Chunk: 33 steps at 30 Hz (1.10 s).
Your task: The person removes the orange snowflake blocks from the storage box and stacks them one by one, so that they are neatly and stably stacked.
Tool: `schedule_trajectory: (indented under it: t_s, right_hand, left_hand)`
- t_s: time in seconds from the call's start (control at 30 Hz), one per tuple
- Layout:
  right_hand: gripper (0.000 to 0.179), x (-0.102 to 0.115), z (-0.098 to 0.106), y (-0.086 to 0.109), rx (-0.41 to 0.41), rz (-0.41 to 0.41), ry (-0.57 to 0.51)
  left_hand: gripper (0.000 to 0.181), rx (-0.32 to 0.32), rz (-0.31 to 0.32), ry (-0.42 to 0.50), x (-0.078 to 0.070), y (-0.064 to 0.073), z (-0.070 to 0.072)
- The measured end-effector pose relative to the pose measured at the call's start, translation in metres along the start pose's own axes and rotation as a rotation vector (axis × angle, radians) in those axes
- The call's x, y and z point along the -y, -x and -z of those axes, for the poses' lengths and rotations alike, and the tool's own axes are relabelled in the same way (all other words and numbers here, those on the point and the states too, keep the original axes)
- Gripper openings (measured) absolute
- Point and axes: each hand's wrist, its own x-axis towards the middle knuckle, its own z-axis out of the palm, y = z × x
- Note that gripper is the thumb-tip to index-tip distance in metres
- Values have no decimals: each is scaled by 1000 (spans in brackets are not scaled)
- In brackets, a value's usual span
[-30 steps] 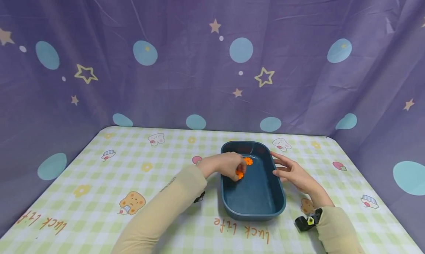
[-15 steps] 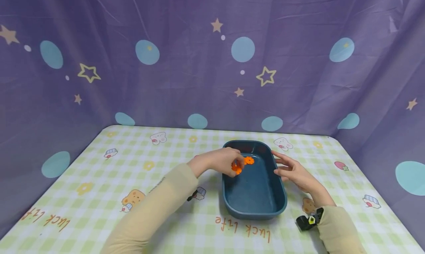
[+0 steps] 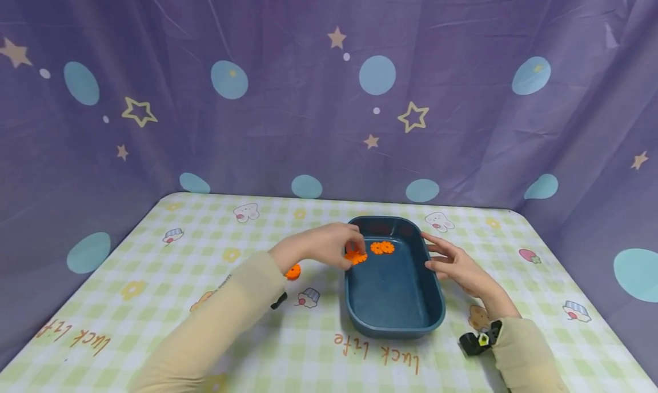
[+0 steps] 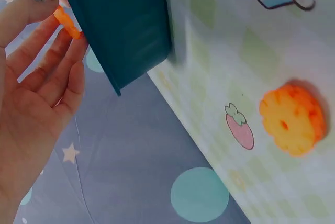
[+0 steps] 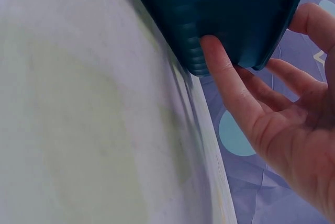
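A deep blue rectangular bin stands on the table. Over its left rim, my left hand pinches an orange flower-shaped slice between thumb and fingers. In the head view, orange shows under those fingertips; whether it is one slice or more I cannot tell. Two more flower-shaped slices lie side by side on the bin's floor, toward the far end. My right hand touches the bin's right side, its fingers extended along the outer wall and the thumb at the rim.
Left of the bin, a thick orange flower-shaped piece lies on the checked tablecloth, partly behind my left sleeve in the head view. A purple curtain rises behind the table.
My left hand has moved left, from inside the bin to its left rim, still with orange in its fingers. Both slices on the bin floor now show. The right hand stays at the bin.
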Motion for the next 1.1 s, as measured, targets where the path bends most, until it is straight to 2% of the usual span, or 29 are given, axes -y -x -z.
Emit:
schedule_trajectory:
  t_s: [0.2, 0.43, 0.67, 1.1]
  right_hand:
    - [66, 0, 1, 0, -3, -8, 2]
    - [65, 0, 1, 0, 2, 7, -5]
    - [65, -1, 1, 0, 3, 4, -5]
    - [67, 1, 0, 1, -2, -5, 0]
  left_hand:
    - [25, -20, -17, -13, 3, 9, 3]
    - [27, -37, 16, 13, 13, 24, 4]
    - [24, -66, 44, 6, 24, 39, 1]
    - [19, -77, 89, 18, 46, 62, -12]
